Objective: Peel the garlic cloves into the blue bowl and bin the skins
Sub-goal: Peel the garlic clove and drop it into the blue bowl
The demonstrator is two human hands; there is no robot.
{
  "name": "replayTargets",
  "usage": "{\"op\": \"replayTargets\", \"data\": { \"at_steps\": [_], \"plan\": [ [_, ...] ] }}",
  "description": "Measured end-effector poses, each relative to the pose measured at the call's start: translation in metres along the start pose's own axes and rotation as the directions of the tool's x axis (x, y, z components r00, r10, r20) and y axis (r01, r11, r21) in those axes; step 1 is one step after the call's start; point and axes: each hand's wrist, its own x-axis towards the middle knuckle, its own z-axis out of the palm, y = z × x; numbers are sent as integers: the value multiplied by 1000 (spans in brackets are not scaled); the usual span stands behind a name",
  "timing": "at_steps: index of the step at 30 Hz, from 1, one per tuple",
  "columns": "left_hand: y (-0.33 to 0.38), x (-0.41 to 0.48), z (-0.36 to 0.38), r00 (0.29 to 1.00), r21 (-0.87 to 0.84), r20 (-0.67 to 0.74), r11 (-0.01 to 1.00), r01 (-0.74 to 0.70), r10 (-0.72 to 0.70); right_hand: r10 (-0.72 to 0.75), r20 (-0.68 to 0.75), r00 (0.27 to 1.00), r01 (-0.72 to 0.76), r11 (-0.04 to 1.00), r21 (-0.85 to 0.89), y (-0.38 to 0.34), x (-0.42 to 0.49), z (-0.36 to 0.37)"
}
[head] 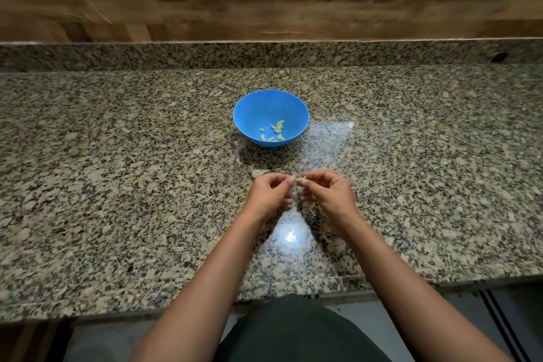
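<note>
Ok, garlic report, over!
One clove pinched by left hand and right hand. In blue bowl: peeled cloves. Loose garlic piece beside left hand, nothing blocking.

Bare forearms enter from seven and five o'clock, left hand point(271, 192) and right hand point(330, 192) meeting centrally, curled fingertips pinching a garlic clove point(301, 181) between them.

The speckled stone counter point(117, 185) holds a blue bowl point(249, 109) near the middle. A piece of garlic point(260, 173) with its skin on lies a little in front of the bowl. Small pale bits point(292, 216) lie closer to the front edge.
</note>
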Motion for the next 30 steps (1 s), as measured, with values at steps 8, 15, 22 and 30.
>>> {"op": "replayTargets", "data": {
  "at_steps": [8, 15, 22, 30],
  "plan": [
    [2, -1, 5, 975, 86, -165, 987, -138, 150, -9, 14, 1000, 8, 999, 52, 0, -5, 10],
    [1, -3, 11, 952, 41, -237, 981, -188, 192, 100, 30, 994, -104, 975, 198, -16, -4, 16],
    [8, -3, 18, 980, -254, -194, 963, -88, 38, 78, -60, 995, -65, 978, 198, -11, -6, 21],
    [12, -3, 13, 1000, -329, -19, 944, 13, -21, 77, -20, 997, -70, 972, 224, -12, -8, 18]
  ]
}}
